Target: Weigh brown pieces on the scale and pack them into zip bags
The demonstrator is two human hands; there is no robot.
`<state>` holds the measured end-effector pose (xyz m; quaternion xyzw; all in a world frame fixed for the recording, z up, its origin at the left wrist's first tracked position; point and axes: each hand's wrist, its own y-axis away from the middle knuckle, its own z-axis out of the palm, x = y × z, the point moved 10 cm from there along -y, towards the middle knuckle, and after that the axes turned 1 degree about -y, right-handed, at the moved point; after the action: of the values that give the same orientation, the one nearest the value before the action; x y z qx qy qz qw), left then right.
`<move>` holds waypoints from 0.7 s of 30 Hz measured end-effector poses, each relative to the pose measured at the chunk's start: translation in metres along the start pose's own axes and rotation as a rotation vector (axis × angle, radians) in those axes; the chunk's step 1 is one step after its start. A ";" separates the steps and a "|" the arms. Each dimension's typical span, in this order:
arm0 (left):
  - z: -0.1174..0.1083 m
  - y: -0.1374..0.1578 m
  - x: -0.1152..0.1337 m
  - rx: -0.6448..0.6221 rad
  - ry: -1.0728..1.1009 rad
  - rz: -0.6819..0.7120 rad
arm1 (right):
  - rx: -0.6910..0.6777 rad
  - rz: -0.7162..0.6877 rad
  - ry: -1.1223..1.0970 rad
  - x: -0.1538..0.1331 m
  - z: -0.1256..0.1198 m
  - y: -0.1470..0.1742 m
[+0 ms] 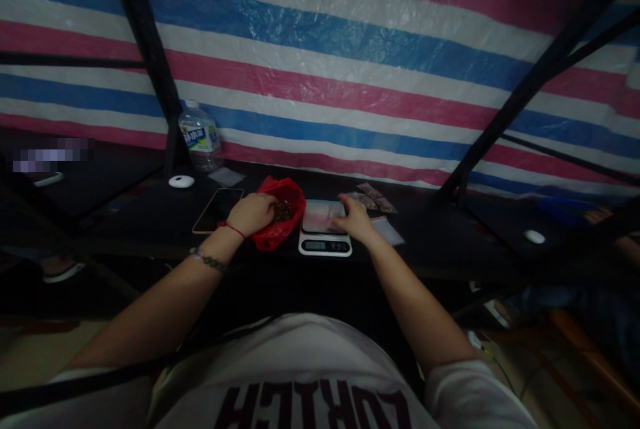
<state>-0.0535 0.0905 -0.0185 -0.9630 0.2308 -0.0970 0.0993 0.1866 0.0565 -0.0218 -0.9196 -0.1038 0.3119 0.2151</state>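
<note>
My left hand (255, 212) reaches over the rim of a red plastic bag (270, 237), its fingers curled and the tips hidden inside. Small brown pieces (283, 211) lie in the bag, too small to name. To its right stands a white kitchen scale (325, 246) with a lit display whose digits I cannot read. My right hand (356, 219) is at the right side of the scale's plate, thumb and forefinger apart. Something pale and see-through, perhaps a small bag (320, 214), shows faintly on the plate.
Small filled clear packets (376, 199) and a flat clear bag (389, 231) lie right of the scale. On the left are a phone (218, 210), a white rounded object (181, 181), another clear bag (226, 177) and a plastic bottle (201, 139). Dark metal posts flank the table.
</note>
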 end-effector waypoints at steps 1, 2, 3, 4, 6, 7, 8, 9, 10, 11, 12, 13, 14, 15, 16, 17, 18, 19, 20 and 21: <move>-0.001 0.001 0.000 0.009 -0.011 -0.001 | 0.040 -0.022 0.003 -0.006 -0.013 0.001; -0.003 0.001 0.001 0.019 -0.019 0.002 | 0.085 -0.044 0.002 -0.012 -0.028 0.003; -0.003 0.001 0.001 0.028 -0.028 0.007 | 0.126 -0.060 -0.006 -0.018 -0.045 0.005; -0.004 0.001 0.002 0.033 -0.039 0.014 | 0.146 -0.066 -0.024 -0.022 -0.060 0.006; -0.003 0.001 0.002 0.028 -0.062 0.028 | 0.084 -0.031 -0.083 -0.022 -0.079 0.009; -0.001 0.001 0.003 0.016 -0.070 0.037 | 0.015 0.001 -0.101 -0.019 -0.083 0.011; 0.001 0.001 0.003 0.002 -0.074 0.049 | -0.063 0.030 -0.110 -0.016 -0.084 0.013; 0.003 0.001 0.004 -0.011 -0.077 0.063 | -0.144 0.059 -0.107 -0.011 -0.082 0.015; 0.004 0.001 0.005 -0.022 -0.079 0.077 | -0.220 0.086 -0.089 -0.006 -0.079 0.018; 0.005 0.001 0.006 -0.029 -0.079 0.091 | -0.288 0.112 -0.062 0.000 -0.074 0.021; 0.006 0.001 0.007 -0.033 -0.076 0.103 | -0.351 0.142 -0.026 0.006 -0.068 0.024; 0.008 0.002 0.007 -0.036 -0.071 0.111 | -0.414 0.171 0.016 0.012 -0.060 0.027; 0.009 0.002 0.007 -0.040 -0.066 0.116 | -0.474 0.196 0.060 0.017 -0.051 0.030; 0.011 0.002 0.006 -0.046 -0.061 0.116 | -0.533 0.217 0.098 0.022 -0.042 0.033; 0.012 0.001 0.005 -0.051 -0.060 0.111 | -0.591 0.230 0.128 0.024 -0.032 0.036; 0.014 0.001 0.004 -0.057 -0.062 0.102 | -0.647 0.233 0.146 0.026 -0.022 0.039; 0.016 0.000 0.002 -0.064 -0.066 0.092 | -0.698 0.232 0.151 0.026 -0.012 0.042; 0.017 0.000 0.001 -0.071 -0.071 0.081 | -0.740 0.231 0.141 0.025 -0.003 0.045; 0.018 0.000 0.000 -0.078 -0.074 0.075 | -0.775 0.232 0.123 0.025 0.005 0.047; 0.019 0.000 0.000 -0.081 -0.076 0.073 | -0.804 0.233 0.103 0.024 0.011 0.049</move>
<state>-0.0489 0.0933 -0.0362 -0.9603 0.2654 -0.0474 0.0722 0.2013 0.0246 -0.0653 -0.9503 -0.1017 0.2224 -0.1925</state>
